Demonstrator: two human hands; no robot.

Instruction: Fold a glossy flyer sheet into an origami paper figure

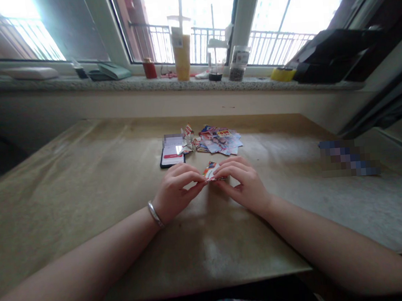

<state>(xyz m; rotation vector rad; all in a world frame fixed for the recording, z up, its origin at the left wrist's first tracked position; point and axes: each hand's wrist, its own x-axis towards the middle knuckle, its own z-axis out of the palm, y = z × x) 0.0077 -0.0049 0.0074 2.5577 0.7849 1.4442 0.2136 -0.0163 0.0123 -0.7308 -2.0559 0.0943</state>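
Note:
Between my two hands is a small piece of printed paper [210, 172], white with orange, red and blue, with folded-looking edges. My left hand [177, 185], with a silver bangle at the wrist, pinches its left corner between thumb and fingers. My right hand [243, 180] grips the right side, fingers over the top and thumb beneath. Just beyond lies a heap of printed paper pieces [221, 141]. A folded paper shape [188, 140] stands left of the heap, by a phone [172, 155] with a lit screen.
The pale tabletop [114, 184] spreads around my arms. A blurred flat item [348, 157] lies at the right. On the stone windowsill [120, 85] stand a tall cup of yellow drink [182, 55], a red jar [150, 69], a clear container [239, 64], yellow tape [283, 74] and a black object [332, 56].

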